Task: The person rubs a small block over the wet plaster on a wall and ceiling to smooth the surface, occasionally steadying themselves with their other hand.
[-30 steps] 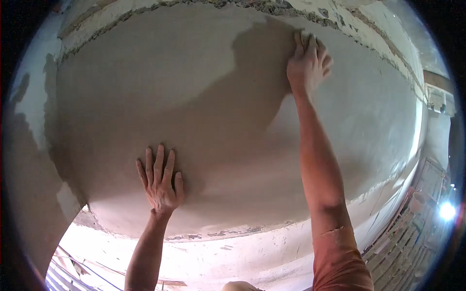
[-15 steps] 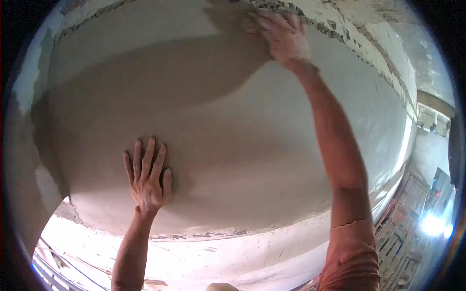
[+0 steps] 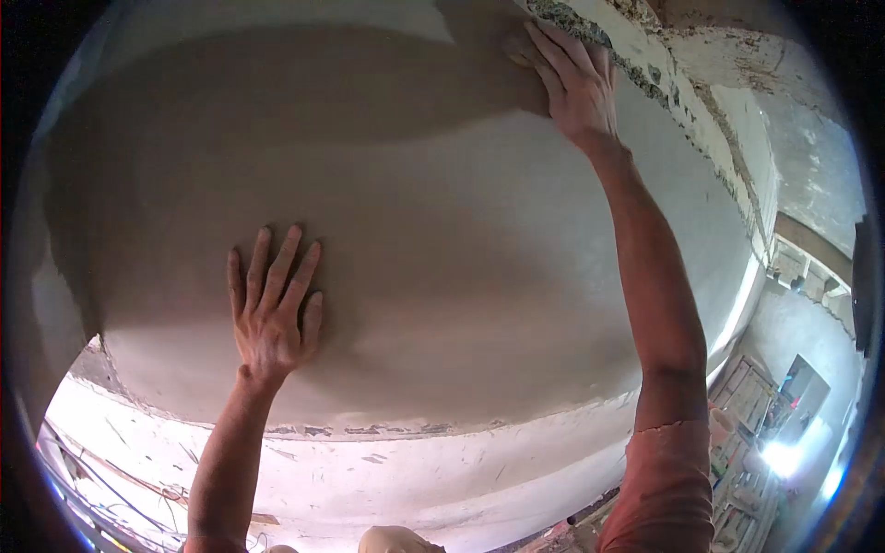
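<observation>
My left hand lies flat against the smooth grey plastered wall, fingers spread and nothing held. Higher up, at the wall's rough top edge, my right hand presses on a yellowish sponge-like pad. Only a sliver of that pad shows beside the fingers, so its full shape is hidden. A dark shadow of the arm and hand stretches across the upper plaster.
A broken, crumbly strip runs along the plaster's top edge. Below the plaster is a pale band of wall. At lower right stand stacked boards and a bright lamp. Pipes or cables lie at lower left.
The whole view has shifted slightly. My right hand has slid a little along the top edge with the pad, now less blurred. My left hand stays flat on the wall.
</observation>
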Available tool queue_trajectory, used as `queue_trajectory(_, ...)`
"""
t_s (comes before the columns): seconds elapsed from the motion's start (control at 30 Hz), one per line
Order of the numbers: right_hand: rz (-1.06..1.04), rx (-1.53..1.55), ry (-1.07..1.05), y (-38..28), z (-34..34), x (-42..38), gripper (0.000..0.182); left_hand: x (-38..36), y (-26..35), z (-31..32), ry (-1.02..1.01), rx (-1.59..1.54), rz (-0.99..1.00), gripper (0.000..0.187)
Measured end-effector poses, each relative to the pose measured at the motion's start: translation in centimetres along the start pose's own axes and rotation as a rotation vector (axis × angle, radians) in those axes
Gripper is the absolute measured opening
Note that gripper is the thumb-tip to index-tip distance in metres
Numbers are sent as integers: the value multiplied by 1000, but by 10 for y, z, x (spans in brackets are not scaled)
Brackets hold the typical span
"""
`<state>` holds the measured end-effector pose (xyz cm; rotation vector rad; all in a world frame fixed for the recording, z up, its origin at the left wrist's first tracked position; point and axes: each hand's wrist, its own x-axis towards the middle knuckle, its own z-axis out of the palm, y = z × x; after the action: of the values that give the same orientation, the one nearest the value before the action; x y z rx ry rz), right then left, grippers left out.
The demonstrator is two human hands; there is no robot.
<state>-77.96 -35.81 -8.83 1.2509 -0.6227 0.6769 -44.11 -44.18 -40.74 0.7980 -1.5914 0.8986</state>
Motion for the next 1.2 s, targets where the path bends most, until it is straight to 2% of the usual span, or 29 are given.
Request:
queue_trajectory(0.13, -86, -81, -6, 29, -2, 7, 41, 4, 1, 0, 59, -18, -20, 50)
queue_trajectory(0.23, -44, -134, -90, 51, -9, -41, 49, 2, -3, 3, 39, -7, -1, 51)
queue_trajectory(0.3, 148, -149, -143, 43, -16, -64, 47, -3, -6, 2, 21, 6, 13, 52)
queue_trajectory(0.33, 150, -148, -137, 39, -8, -66, 47, -3, -5, 3, -3, 19, 4, 52)
queue_trajectory(0.4, 261, -126, 67, 22, 6, -63, 45, -1, -6, 2, -22, 36, -2, 52)
queue_trajectory(0.43, 266, -126, 68, 16, 15, -50, 45, -1, -5, 1, -20, 25, -6, 52)
queue_trajectory(0.5, 303, -161, 256, -8, 27, -9, 38, -1, -2, 1, -23, 16, -7, 51)
queue_trajectory(0.53, 309, -161, 256, -14, 27, -8, 38, 0, -1, 1, 6, 9, -11, 51)
queue_trajectory(0.7, 432, -132, -5, -50, 9, -18, 41, 3, -1, 4, 62, -13, -3, 53)
queue_trajectory(0.83, 396, -56, 1, -41, -3, -72, 42, -2, -3, 2, 20, 16, 12, 53)
queue_trajectory(0.87, 429, -73, 69, -29, 3, -74, 43, -1, -3, 3, 5, 30, 17, 53)
queue_trajectory(0.93, 470, -88, 135, -15, 17, -60, 44, 1, -3, 1, 0, 37, 18, 53)
queue_trajectory(1.0, 628, -191, 240, -18, 27, -32, 44, -1, -2, 0, -18, 42, 25, 54)
queue_trajectory(1.13, 729, -166, 107, -75, 18, -10, 43, 1, 0, 3, -1, 36, 20, 53)
queue_trajectory(1.2, 649, -123, 32, -96, 10, -24, 40, 0, 0, 4, 14, 33, 29, 53)
